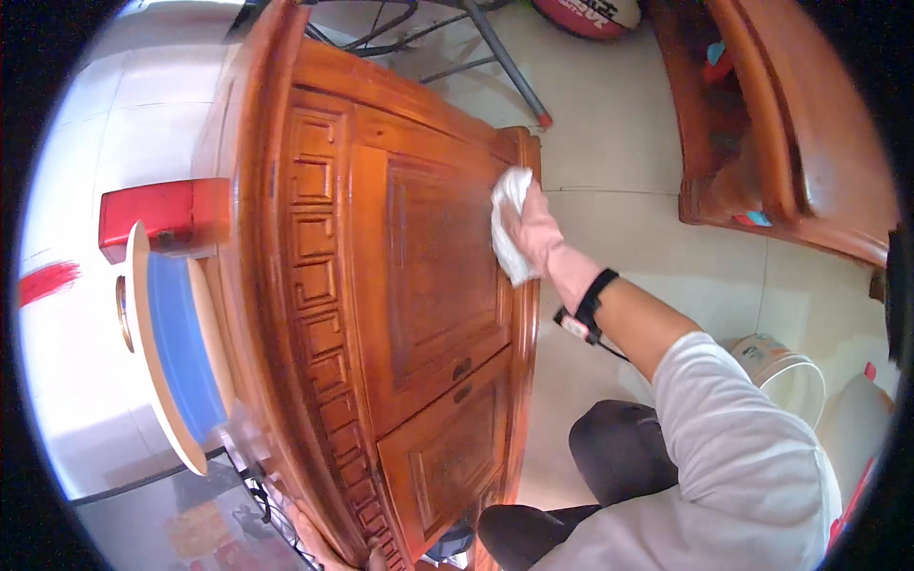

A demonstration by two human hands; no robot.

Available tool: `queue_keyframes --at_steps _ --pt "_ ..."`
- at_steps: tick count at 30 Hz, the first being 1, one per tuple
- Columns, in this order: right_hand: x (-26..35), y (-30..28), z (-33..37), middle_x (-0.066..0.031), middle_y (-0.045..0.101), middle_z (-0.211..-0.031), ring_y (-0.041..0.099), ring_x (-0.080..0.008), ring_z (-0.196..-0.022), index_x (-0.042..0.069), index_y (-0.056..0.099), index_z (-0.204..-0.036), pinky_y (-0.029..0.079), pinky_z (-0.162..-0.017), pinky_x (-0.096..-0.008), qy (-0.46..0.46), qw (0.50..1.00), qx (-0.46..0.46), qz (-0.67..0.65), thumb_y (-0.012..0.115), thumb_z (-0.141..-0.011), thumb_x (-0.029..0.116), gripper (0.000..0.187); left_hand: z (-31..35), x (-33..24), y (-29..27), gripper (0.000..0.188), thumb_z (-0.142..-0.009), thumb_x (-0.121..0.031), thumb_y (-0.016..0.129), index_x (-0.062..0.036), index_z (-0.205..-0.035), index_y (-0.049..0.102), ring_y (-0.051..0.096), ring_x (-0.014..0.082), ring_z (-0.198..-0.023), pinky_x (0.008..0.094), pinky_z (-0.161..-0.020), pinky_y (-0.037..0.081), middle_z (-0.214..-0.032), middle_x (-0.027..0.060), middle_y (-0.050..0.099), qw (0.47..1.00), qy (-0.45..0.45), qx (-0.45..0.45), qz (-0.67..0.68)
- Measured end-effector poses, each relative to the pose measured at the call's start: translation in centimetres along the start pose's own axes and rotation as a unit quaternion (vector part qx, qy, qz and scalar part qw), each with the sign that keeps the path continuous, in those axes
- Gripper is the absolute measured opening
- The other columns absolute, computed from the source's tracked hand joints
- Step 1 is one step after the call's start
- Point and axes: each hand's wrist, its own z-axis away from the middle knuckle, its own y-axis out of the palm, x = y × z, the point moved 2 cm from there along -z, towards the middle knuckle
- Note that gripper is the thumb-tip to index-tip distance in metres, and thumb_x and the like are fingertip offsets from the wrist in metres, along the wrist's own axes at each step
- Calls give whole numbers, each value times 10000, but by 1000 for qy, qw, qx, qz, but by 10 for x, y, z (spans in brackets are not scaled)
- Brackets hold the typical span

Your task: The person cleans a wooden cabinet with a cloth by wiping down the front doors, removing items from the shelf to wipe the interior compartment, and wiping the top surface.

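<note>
Pale floor (609,219) beyond wooden cabinet (428,276) edge, right grip (538,233) closed round white cloth (506,219), left grip (316,541) — can't tell

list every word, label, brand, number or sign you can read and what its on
Ball, cut off by the picture's edge: bold lettering, not copied out here.
Bucket: marking too small to read.
Wrist device: too small to tell.
Cabinet: carved pattern, no lettering that I can see.

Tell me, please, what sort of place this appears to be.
Probably a room in a home, perhaps a living room: the carved wooden cabinet, the ball on the pale tiled floor and the framed-leg metal stand suggest it.
</note>
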Motion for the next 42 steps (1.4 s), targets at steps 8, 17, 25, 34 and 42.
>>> queue_keyframes --at_steps 8,17,25,34,42 --pt "133 -24 61 -218 551 -1198 556 -374 -1094 80 423 -1358 473 -920 -430 -296 945 91 -107 677 -824 262 619 11 7 -2 1006 -687 -65 724 -29 -1511 148 140 338 -1450 409 -1173 111 -1557 198 181 999 -43 7 -1" --pt "52 -12 32 -201 543 -1241 546 -337 -1152 43 443 -1332 441 -985 -377 -78 994 47 -63 672 -856 266 573 12 12 2 1095 -592 131 628 -40 -1518 68 152 300 -1444 378 -1169 153 -1571 165 109 997 -65 35 28" --pt "110 1 47 -158 588 -1143 605 -291 -1023 48 448 -1318 475 -910 -379 -184 970 57 -145 667 -858 169 523 15 11 -2 1103 -584 86 677 -15 -1508 83 158 323 -1441 394 -1168 141 -1550 198 168 998 -53 20 24" --pt "105 -28 12 -232 517 -1285 512 -374 -1185 27 423 -1355 415 -1011 -397 -71 977 61 -191 650 -865 241 581 11 1 0 1079 -581 53 694 11 -1492 118 126 350 -1452 391 -1181 85 -1547 211 172 995 -88 32 23" --pt "127 -7 171 -175 519 -1124 537 -361 -1080 28 353 -1369 432 -932 -452 -184 962 154 -129 712 -817 191 678 21 25 10 1097 -539 52 685 -9 -1492 145 141 365 -1446 425 -1181 81 -1548 208 178 999 -29 -8 13"
